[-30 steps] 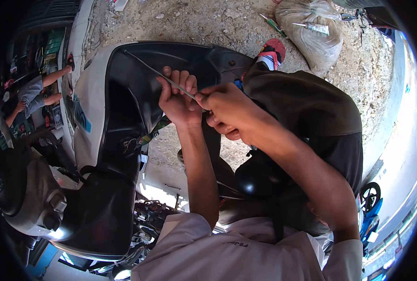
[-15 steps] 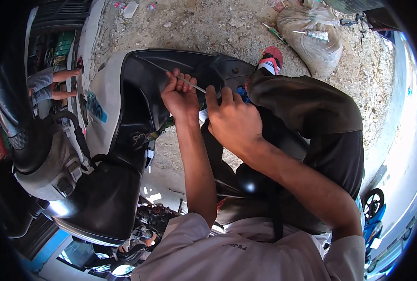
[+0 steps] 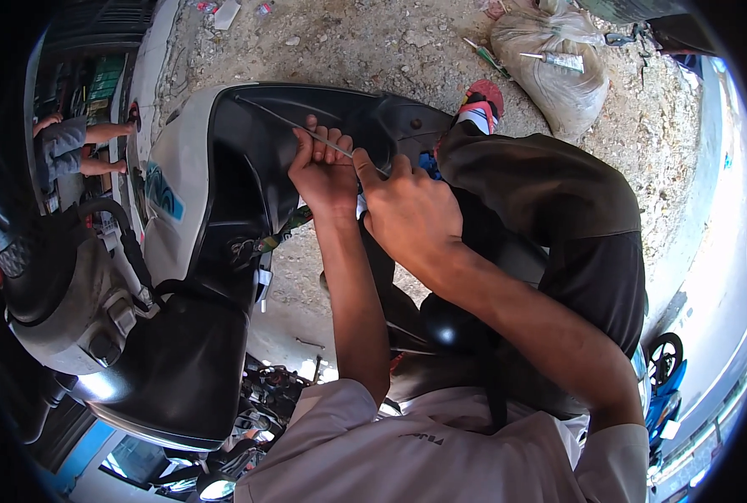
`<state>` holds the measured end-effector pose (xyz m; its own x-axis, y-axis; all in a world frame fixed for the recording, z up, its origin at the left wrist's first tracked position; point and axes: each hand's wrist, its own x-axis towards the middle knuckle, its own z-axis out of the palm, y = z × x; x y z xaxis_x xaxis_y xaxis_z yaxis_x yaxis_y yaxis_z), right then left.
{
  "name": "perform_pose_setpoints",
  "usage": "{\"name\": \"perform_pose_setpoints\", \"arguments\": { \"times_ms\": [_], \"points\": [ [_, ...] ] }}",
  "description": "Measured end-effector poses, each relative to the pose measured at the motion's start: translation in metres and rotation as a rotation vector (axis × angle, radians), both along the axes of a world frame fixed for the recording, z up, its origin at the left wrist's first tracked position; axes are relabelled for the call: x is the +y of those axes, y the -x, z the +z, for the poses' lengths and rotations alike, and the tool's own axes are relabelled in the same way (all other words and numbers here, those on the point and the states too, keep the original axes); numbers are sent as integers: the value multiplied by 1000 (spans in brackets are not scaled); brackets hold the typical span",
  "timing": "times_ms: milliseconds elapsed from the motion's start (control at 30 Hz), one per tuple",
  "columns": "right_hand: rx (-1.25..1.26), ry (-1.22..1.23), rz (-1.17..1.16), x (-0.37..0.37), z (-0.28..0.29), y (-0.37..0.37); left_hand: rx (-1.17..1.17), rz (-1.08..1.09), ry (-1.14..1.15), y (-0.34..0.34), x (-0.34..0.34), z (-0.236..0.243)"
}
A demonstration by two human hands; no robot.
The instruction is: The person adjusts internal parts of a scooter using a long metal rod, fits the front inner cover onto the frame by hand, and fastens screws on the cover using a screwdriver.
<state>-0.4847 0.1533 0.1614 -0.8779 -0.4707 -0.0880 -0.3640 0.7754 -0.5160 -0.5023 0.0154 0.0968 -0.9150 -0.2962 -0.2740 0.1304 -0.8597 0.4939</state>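
A thin metal rod [image 3: 268, 114] runs diagonally over the black inner panel [image 3: 260, 126] of a white-and-black scooter body [image 3: 176, 180], its far tip near the panel's upper left. My left hand [image 3: 325, 172] is palm up beneath the rod, fingers curled around it. Right of it, my right hand [image 3: 411, 205] has its back upward and fingers closed at the rod's near end, which they partly hide.
The scooter's handlebar housing [image 3: 71, 310] fills the lower left. My legs [image 3: 591, 277] are bent at right, near a sandalled foot [image 3: 482, 109]. On the gravel lie a sack [image 3: 549, 92] and tubes [image 3: 562, 60]. Another person's legs [image 3: 96, 138] show at far left; a motorcycle [image 3: 667, 377] stands far right.
Since a second ago my right hand has turned from a sideways grip to back upward. Both hands have stayed on the rod. The surroundings shifted slightly in view.
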Motion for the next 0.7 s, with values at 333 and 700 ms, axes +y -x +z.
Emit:
{"name": "perform_pose_setpoints", "arguments": {
  "times_ms": [333,700],
  "points": [
    [-851,677,-282,-12,-10,29,83,63,-31,-4,-6,8],
    [-91,293,-46,13,2,-26,-78,72,96,-8,-20,-3]
  ]
}}
